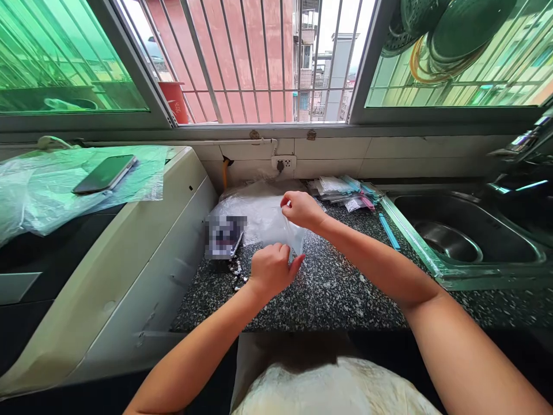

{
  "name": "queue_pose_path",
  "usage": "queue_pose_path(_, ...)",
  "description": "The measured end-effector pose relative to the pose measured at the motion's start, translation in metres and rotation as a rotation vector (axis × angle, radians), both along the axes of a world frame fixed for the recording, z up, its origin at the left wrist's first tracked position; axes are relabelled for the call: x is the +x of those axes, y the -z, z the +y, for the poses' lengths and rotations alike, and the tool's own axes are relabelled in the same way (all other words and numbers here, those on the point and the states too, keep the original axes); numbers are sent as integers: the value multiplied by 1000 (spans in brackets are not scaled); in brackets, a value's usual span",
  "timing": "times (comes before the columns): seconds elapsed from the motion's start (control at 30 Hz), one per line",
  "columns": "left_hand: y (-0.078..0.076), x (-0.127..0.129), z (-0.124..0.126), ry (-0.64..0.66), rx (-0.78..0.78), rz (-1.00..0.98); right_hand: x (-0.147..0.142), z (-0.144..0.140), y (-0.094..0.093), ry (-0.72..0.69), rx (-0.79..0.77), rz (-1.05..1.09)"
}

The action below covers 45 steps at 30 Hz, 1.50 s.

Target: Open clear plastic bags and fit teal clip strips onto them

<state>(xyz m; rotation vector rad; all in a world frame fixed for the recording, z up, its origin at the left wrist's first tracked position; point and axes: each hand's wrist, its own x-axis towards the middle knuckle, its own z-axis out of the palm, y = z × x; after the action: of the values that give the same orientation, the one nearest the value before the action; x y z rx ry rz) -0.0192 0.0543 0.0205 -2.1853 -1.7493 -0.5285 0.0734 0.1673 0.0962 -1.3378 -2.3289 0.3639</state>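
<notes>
1. Right hand (pixel 302 210) pinches the top edge of a small clear plastic bag (pixel 294 233), lifted just off the bench (pixel 337 288); a high grip, so the bag hangs with its mouth up.
2. Left hand (pixel 271 270) is curled shut at the bag's lower left edge, thumb out toward the film; looks like it is gripping or steadying that side, but contact is hidden behind the knuckles, so I cannot tell for sure.
3. Bag sits between both hands, over the middle of the bench, in front of a bigger crumpled clear sheet (pixel 254 207) against the back wall.
4. Dark packet (pixel 225 235) (blurred) lies just left of the hands; small beads or a chain (pixel 237 275) trail below it, close to the left wrist.
5. Stack of small zip bags (pixel 345 190) at the back right; blue strip (pixel 389 230) near the sink (pixel 466 230) rim.
6. Room: bare bench toward the front edge and to the right up to the sink rim; left side is closed off by the tilted white appliance lid (pixel 142 259), with a phone (pixel 105 173) on plastic on top; back is crowded.
</notes>
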Motion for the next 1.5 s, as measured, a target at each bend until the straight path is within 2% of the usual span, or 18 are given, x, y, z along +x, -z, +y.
queue_pose_path(0.37,-8,18,-4,-189,-203,6,-4,-1,-5,32,19,-21)
queue_pose_path(0.57,-5,16,1,-223,-286,13,-3,2,-4,39,39,-27)
queue_pose_path(0.9,-6,-9,5,-172,-241,71,22,13,-5,106,-30,-48)
queue_pose_path(1.23,-20,-42,11,-20,58,42,48,17,-16,123,-51,-35)
queue_pose_path(1.33,-23,-51,15,33,89,-53,55,19,-17,75,-86,36)
queue_pose_path(1.5,-33,-64,20,98,17,-278,71,18,-16,-126,-210,207)
